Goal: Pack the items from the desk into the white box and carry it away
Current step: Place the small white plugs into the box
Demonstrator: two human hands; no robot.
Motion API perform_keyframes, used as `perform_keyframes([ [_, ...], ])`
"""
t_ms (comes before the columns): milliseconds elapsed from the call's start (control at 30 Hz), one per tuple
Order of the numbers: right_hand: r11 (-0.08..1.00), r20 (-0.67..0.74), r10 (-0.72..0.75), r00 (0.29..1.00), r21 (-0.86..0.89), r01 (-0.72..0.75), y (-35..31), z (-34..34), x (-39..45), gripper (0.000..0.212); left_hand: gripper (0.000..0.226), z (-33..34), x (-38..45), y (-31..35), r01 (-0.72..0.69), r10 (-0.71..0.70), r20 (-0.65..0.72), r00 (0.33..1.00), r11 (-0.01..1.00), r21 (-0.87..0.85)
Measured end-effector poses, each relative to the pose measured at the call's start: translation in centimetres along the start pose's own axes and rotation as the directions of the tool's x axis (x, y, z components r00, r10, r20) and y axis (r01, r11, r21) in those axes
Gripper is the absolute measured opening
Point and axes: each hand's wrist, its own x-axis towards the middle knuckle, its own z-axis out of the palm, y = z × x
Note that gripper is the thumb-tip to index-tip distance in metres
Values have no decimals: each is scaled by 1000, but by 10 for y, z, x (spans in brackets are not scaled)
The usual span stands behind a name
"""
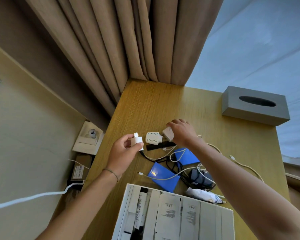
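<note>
- A light wooden desk stands in a corner against beige pleated curtains, and a grey rectangular tissue box sits apart at its far right, out of the clutter.
- The open white cardboard box sits at the near desk edge below both arms, probably so each item has only a short way to drop; it already holds upright white packets.
- Beyond the box, the left hand is raised, its fingers pinching a small white plug adapter clear of the surface, seemingly ready to pack.
- Further beyond the box, the right hand closes its fingers over a white square charger block, beside a round-faced white adapter.
- Just past the box's far rim, two flat blue pouches, a dark power brick and tangled white cables lie unpacked; the loose cords could snag when lifted.
</note>
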Motion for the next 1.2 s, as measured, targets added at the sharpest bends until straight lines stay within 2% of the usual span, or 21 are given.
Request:
perform_keyframes([
  [133, 997, -9, -9, 1000, -76, 9, -1, 6, 2, 69, 23, 3, -15, 15, -16, 16, 46, 999, 1000, -5],
  [267, 997, -83, 8, 996, -71, -14, 2, 6, -1, 67, 23, 4, -30, 23, -27, 28, 85, 996, 999, -21],
  [533, 991, -246, 113, 963, 99, -91, 3, -20, -30, 54, 18, 0, -55, 32, -35, 38, 119, 992, 999, -26],
  [767, 966, -350, 143, 926, 251, -54, -19, -63, -100, 61, 9, -1, -83, 38, -11, 26, 185, 982, 997, -82],
  [900, 953, -410, 149, 900, 302, -20, -42, -79, -152, 62, 17, 1, -97, 32, -17, 36, 243, 969, 997, -80],
  [1000, 954, -431, 160, 888, 299, -26, -56, -83, -188, 65, 22, -2, -107, 24, -17, 34, 273, 962, 998, -65],
  [1200, 929, -404, 250, 880, 356, -100, -69, -69, -254, 67, 8, -10, -126, 3, -39, 49, 302, 952, 998, -42],
])
